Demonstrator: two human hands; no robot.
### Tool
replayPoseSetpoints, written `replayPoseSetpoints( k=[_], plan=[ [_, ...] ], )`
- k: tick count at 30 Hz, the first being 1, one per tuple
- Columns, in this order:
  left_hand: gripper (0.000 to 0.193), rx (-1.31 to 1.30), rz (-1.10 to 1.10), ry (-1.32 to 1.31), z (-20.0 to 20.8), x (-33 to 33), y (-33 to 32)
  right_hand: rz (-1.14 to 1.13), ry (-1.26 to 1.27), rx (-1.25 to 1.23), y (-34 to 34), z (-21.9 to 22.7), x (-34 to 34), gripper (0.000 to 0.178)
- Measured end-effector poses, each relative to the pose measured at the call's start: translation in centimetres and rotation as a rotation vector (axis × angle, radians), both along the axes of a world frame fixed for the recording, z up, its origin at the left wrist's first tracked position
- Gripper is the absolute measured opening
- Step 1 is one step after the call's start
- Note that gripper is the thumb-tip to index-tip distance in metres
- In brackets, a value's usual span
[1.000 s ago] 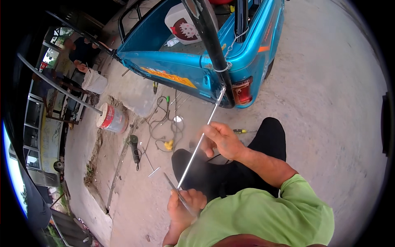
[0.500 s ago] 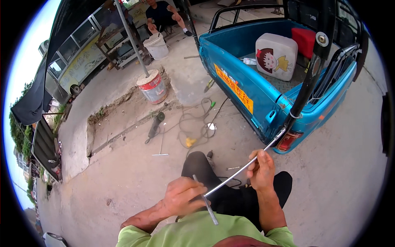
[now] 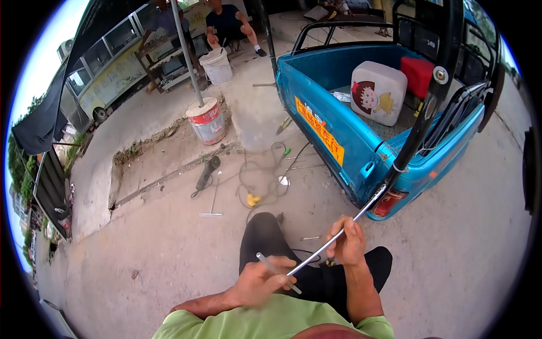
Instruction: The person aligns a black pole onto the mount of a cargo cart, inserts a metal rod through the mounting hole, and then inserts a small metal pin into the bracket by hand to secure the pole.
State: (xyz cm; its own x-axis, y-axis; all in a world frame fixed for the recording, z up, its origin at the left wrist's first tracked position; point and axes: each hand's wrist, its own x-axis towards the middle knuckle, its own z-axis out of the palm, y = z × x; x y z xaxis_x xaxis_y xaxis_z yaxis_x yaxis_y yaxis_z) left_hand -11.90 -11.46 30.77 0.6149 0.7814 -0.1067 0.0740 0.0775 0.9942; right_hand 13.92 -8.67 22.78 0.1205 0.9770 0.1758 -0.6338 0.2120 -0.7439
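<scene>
A long T-handle wrench [image 3: 318, 252] slants from my lap up to the right. Its far end meets the black corner post [image 3: 407, 148] of the blue cargo bed, just above the red tail light [image 3: 388, 202]. My left hand [image 3: 261, 281] is closed on the crossbar, whose ends stick out past the fingers; this hand is slightly blurred. Partway up the shaft, my right hand [image 3: 348, 243] wraps its fingers round the rod. What the wrench's tip sits on is too small to make out.
The blue cargo bed [image 3: 355, 164] carries a white cushioned seat [image 3: 381, 90] and a red box [image 3: 416, 76]. On the ground lie a power tool [image 3: 208, 172], another T-handle wrench [image 3: 211, 214], a yellow plug [image 3: 253, 200] and loose cable. A paint bucket [image 3: 206, 127] holds a pole. Someone [image 3: 226, 25] sits behind a white bucket [image 3: 216, 66].
The wrench's crossbar has turned to a different slant, and my left hand has moved with it. My right hand stays round the shaft. The whole view has shifted slightly.
</scene>
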Motion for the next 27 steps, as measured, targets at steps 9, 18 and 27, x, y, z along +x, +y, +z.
replayPoseSetpoints(
  k=[9,18,27],
  plan=[
    [0.037,-0.597,0.051,-0.530,-3.3,0.3,2.0,0.031,-0.044,-0.036,0.0,1.0,-0.6,0.047],
    [0.036,-0.221,0.218,-0.012,-4.2,-2.9,2.9,0.009,-0.090,-0.284,0.1,2.1,-0.4,0.051],
    [0.037,0.909,0.156,0.421,-0.2,-0.7,4.9,-0.004,-0.079,-0.273,-0.4,3.0,-0.1,0.052]
  ],
)
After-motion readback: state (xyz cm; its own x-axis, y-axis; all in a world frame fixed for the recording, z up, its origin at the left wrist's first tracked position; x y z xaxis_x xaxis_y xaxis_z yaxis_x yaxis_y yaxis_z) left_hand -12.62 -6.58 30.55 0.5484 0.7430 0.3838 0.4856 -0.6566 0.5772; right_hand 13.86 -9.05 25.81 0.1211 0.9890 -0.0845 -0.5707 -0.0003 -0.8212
